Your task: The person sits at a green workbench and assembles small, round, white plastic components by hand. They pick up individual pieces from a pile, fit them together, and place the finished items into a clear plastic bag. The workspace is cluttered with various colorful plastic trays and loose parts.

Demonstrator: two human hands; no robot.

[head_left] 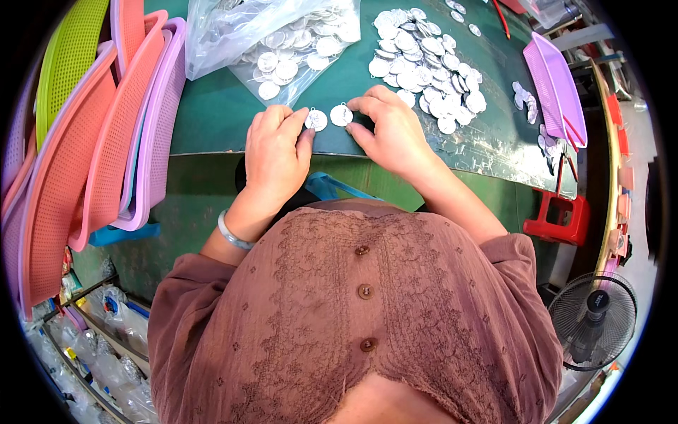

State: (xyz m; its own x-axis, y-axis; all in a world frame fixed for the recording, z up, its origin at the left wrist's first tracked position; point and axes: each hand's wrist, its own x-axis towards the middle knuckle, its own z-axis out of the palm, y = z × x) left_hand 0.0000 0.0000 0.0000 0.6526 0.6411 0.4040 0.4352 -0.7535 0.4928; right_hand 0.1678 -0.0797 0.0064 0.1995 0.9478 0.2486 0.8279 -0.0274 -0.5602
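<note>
Near the front edge of the green table, my left hand (275, 152) pinches a round silver medallion (316, 120) with a small loop on top, between thumb and forefinger. Just to its right, my right hand (392, 131) pinches a second medallion (341, 115) of the same kind. The two discs are side by side with a narrow gap between them. Beyond my right hand spreads a loose pile of silver medallions (431, 63). An open clear plastic bag (240, 35) full of more medallions lies beyond my left hand.
Pink, green and purple plastic baskets (85, 141) stand stacked along the left. At the right edge of the table (494, 145) are a purple basket (554, 85), small groups of medallions (526, 102) and red-handled tools. A red stool (558, 219) and a fan (593, 318) stand to the right.
</note>
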